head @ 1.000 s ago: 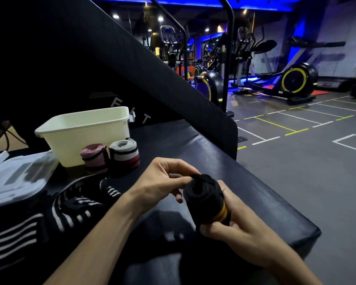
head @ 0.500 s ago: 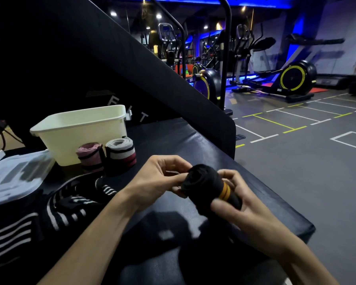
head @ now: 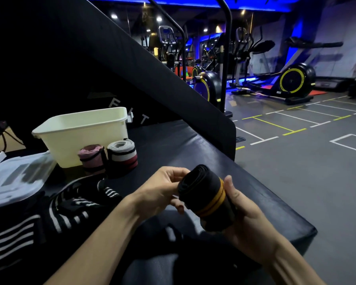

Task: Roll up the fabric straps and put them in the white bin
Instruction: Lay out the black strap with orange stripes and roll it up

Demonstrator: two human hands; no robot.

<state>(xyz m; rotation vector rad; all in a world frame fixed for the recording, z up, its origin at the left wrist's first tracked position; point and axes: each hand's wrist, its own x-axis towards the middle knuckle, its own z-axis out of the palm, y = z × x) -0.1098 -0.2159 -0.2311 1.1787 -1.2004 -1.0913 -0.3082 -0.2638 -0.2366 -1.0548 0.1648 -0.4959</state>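
Left of the white bin (head: 78,136): pale sheets (head: 14,177), cut off at frame edge, too blurred to identify. Bin interior hidden by its near wall. Touching bin's front: pink roll (head: 90,159) and grey-white-red roll (head: 122,156), both upright. Nearer than the bin, striped black-white straps (head: 70,204) lie unrolled, ends lost in shadow. Right of bin, over the black pad (head: 193,145): left hand (head: 160,192) pinches the end of black roll (head: 207,195), two orange bands; right hand (head: 249,221) wraps round it, fingertips hidden.
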